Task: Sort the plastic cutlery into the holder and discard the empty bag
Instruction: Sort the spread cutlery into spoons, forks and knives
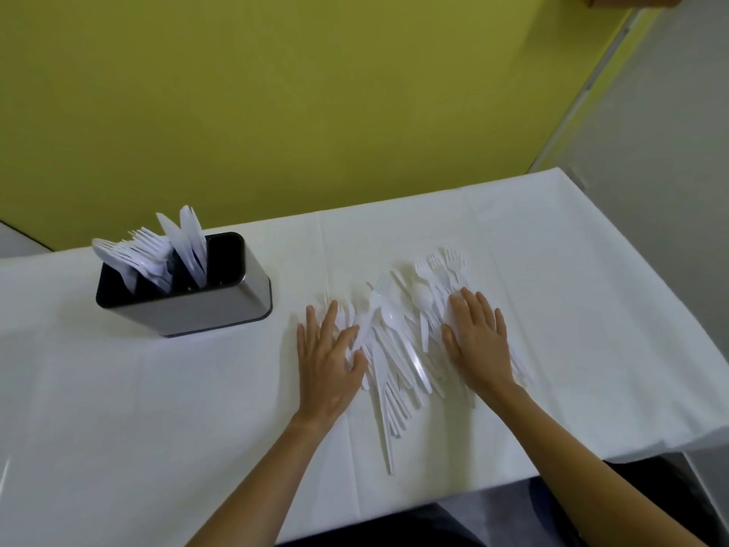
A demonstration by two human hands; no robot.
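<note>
Lying loose on white tablecloth [552,294]: heap of plastic cutlery [398,349]. Pressing flat on heap's edges, fingers spread, gripping nothing: left hand [329,363], right hand [479,341]. Standing well apart to the left: holder [205,305], already carrying forks, spoons, knives.

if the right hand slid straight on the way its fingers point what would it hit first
The right hand lies flat on the cutlery pile, fingers pointing away and slightly left. It would likely meet the forks at the pile's far end first.
</note>
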